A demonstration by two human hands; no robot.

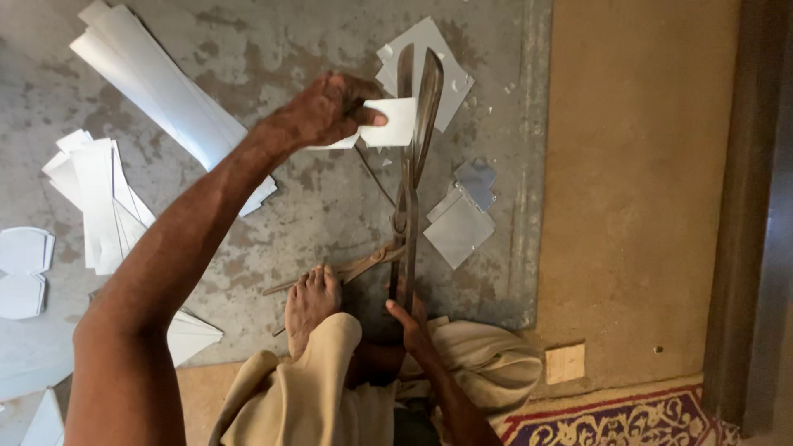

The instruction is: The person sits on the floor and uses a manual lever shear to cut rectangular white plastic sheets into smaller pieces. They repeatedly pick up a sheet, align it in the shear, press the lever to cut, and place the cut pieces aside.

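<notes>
Cutting step: left hand (326, 111) pinches a white sheet (388, 124) between open shears (413, 149); right hand (406, 322) grips the handle, ready to close.

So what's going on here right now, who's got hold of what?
A person sits on the concrete floor cutting sheet pieces with large metal shears. The left hand feeds a small white rectangular piece between the open blades, while the right hand works the shears' handle near the bare foot. Long white strips lie stacked to the left, and cut square pieces are piled just right of the shears.
</notes>
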